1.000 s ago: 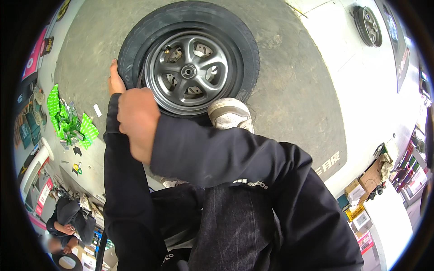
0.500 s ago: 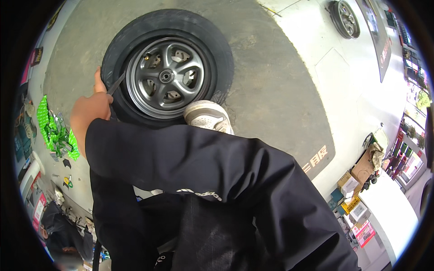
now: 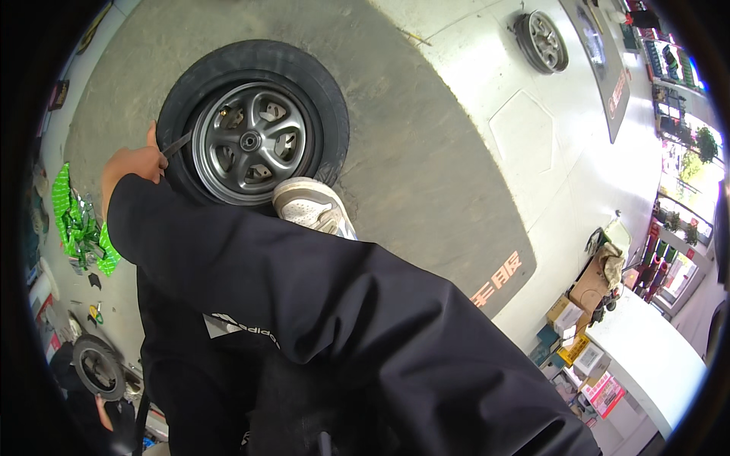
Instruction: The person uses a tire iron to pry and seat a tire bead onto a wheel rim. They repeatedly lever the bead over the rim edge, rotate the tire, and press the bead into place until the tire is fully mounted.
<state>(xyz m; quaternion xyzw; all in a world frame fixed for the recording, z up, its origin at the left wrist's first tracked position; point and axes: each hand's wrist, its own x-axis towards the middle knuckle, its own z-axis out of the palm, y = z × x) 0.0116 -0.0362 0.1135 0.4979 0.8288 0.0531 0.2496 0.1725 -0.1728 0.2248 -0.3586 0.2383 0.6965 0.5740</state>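
Note:
A black tyre lies flat around a dark grey spoked wheel rim on the mat. At the tyre's left side my right hand is closed on a flat metal tyre lever, whose far end reaches the rim edge. My right sleeve crosses the view from the lower right. One finger stands up against the tyre beyond that fist; whose hand it belongs to I cannot tell. The rest of my left hand is hidden. My light shoe presses on the tyre's near side.
A dark mat lies under the wheel. Green plastic wrapping is on the floor at left. Another rim lies far right. Cardboard boxes stand beside a white counter. At lower left another person holds a small tyre.
My view has shifted, so the wheel sits further left and looks smaller. The lever lies at a lower slant. The other person's small tyre has come into view at lower left.

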